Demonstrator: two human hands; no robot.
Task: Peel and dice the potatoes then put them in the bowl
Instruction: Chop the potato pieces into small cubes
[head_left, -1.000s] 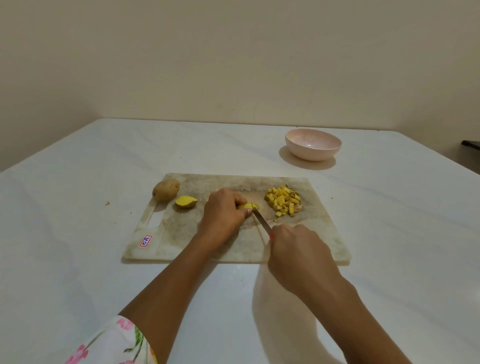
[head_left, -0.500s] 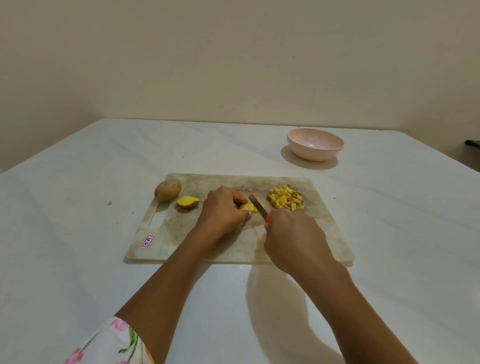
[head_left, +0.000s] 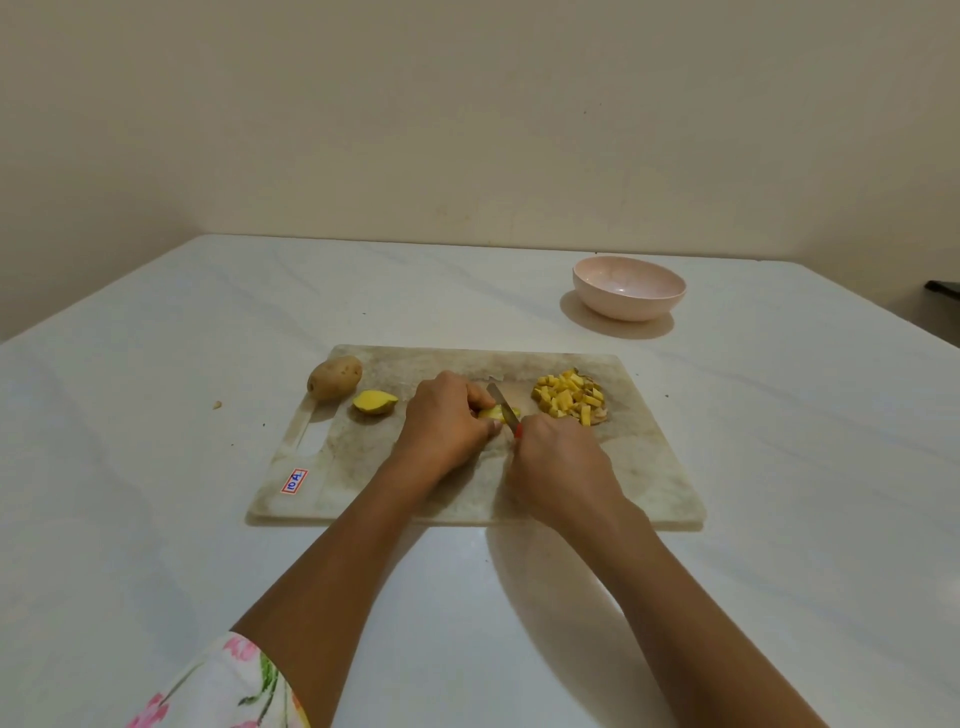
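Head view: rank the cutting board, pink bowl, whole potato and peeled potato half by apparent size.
1. cutting board
2. pink bowl, though it sits farther away
3. whole potato
4. peeled potato half, slightly smaller

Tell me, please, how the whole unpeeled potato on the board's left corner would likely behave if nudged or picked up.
The unpeeled potato is oval, so a nudge would probably rock or roll it, perhaps off the cutting board corner it lies at. Its skin looks dry, so grip should be firm. It looks solid: likely stiff and heavy.
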